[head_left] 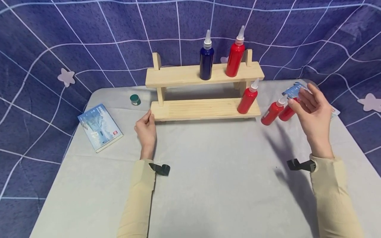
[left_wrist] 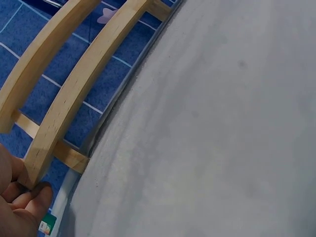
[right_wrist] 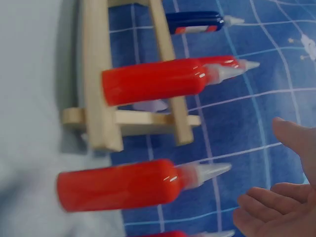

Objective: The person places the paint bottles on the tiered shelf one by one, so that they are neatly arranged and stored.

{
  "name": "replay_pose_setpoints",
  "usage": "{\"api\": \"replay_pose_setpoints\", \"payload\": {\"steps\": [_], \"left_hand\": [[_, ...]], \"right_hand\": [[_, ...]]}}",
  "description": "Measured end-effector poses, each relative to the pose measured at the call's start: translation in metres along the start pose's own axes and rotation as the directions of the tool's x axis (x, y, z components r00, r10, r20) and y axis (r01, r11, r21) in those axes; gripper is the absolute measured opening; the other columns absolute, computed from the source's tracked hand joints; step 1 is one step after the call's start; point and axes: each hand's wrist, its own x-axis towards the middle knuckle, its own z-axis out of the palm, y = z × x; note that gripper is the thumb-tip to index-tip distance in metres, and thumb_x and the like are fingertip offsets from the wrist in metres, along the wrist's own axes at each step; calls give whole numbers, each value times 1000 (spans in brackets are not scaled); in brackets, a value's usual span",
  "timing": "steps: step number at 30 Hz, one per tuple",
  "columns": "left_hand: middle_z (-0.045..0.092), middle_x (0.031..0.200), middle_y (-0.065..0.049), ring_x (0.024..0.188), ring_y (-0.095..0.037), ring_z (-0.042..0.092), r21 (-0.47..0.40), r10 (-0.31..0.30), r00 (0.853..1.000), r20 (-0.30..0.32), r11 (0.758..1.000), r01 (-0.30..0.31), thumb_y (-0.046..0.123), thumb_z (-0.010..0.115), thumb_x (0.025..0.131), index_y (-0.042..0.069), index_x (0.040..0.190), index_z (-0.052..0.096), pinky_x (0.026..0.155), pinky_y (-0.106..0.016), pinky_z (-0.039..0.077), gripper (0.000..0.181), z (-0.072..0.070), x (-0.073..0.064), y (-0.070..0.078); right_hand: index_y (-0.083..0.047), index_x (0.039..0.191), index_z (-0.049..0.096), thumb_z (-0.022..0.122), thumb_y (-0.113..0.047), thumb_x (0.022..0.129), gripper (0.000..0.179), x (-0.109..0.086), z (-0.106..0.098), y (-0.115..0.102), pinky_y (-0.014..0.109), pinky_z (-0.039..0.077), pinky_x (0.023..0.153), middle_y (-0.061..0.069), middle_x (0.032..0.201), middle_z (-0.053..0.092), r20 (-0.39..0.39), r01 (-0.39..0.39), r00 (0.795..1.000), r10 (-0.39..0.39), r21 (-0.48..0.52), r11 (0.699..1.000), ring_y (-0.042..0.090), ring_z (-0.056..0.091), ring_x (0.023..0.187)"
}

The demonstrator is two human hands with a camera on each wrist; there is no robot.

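Note:
A two-tier wooden shelf (head_left: 190, 109) stands at the back of the table. My left hand (head_left: 146, 132) pinches the left end of its lower board (left_wrist: 74, 94), thumb and fingers on the corner. On the upper board are a dark blue squeeze bottle (head_left: 206, 64) and a red one (head_left: 235, 61); another red squeeze bottle (head_left: 247, 101) stands at the lower board's right end. Two more red bottles, a nearer one (head_left: 271, 114) and a farther one (head_left: 286, 114) partly hidden, stand right of the shelf. Beside them my right hand (head_left: 317, 122) is raised, fingers loosely bent and holding nothing.
A small green-lidded jar (head_left: 135, 99) sits left of the shelf, and a blue-and-white boxlike book (head_left: 100, 127) lies farther left. Behind the right hand is another blue printed item (head_left: 293, 90), partly covered. A blue curtain (head_left: 119, 39) hangs close behind the shelf.

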Motion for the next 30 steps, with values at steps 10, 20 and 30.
{"api": "replay_pose_setpoints", "payload": {"steps": [10,20,30], "left_hand": [[65,122,-15,108,-20,66,-3,10,1000,-4,1000,-10,12,60,98,5,126,64,87,-26,56,29,1,1,2],[65,123,-15,110,-22,65,-1,-1,1000,17,1000,1,13,59,99,6,128,63,88,-25,55,30,0,-3,1],[65,123,-15,109,-21,66,-8,6,1000,3,1000,-6,13,59,98,6,127,64,87,-24,56,30,1,-1,0]], "right_hand": [[-3,145,45,73,-3,85,66,4,-5,43,9,46,95,-6,123,62,131,-63,987,94,-223,973,1,59,111],[2,149,35,70,-9,90,70,9,-5,71,7,46,93,2,125,59,304,-17,945,121,-322,947,-5,55,105],[-1,121,61,70,-3,89,34,15,0,82,5,50,76,-26,91,66,327,14,942,76,-266,964,-8,63,84]]}}
